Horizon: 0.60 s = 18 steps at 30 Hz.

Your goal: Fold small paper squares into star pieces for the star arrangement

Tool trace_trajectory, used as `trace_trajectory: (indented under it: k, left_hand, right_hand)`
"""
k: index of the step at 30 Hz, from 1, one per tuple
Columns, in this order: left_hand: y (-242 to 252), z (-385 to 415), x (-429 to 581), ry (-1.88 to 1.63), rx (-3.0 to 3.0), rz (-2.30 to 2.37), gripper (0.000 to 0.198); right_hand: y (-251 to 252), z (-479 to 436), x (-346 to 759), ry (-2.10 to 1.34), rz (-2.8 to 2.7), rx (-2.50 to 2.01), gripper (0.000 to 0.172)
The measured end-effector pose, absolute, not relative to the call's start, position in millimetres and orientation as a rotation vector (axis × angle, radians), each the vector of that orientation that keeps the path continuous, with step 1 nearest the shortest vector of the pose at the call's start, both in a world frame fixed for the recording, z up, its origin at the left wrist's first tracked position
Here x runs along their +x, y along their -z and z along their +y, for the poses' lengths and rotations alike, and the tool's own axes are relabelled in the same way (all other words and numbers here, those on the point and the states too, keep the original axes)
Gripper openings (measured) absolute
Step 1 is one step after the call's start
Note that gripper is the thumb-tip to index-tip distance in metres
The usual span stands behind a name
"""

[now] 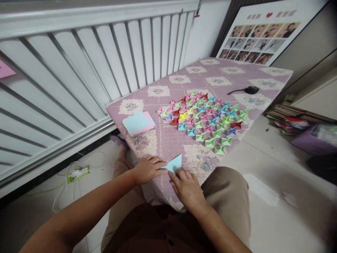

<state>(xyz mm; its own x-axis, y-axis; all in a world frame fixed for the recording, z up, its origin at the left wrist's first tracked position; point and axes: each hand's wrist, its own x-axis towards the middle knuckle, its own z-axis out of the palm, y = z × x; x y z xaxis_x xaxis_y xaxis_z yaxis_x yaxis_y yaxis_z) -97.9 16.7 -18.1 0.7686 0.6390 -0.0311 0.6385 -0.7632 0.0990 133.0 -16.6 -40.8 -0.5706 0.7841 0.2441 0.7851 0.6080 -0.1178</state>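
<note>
A folded piece of light blue paper (174, 163) with a pointed corner lies at the table's near end. My left hand (149, 170) rests on its left end, fingers stretched out and flat. From the right, my right hand (188, 188) presses on the lower edge with fingers extended and a little bent; its fingertips cover part of the fold. A stack of paper sheets (138, 123), light blue on top with pink and yellow edges showing, sits beyond my left hand. Farther away stand many small folded paper pieces (200, 116) in green, pink, red, blue and yellow, arranged in rows.
A purple floral cloth (168, 79) covers the table. A white radiator (105, 59) runs along the left side. A black object with a cable (251, 90) lies near the right edge. A power strip (78, 173) is on the floor; a photo board (255, 35) leans behind.
</note>
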Motion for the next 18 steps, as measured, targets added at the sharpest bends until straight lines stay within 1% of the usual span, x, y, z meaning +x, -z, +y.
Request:
trace_trajectory:
  k: [7, 18]
  left_hand:
    - [23.7, 3.8, -110.9, -0.025, 2.857, 1.132, 0.034]
    - [35.1, -6.4, -115.2, -0.102, 2.851, 1.24, 0.034]
  right_hand:
    - [45.7, -17.3, 143.3, -0.031, -2.549, -1.229, 0.029]
    - [50.9, -18.8, 161.8, 0.011, -2.48, -1.203, 0.026]
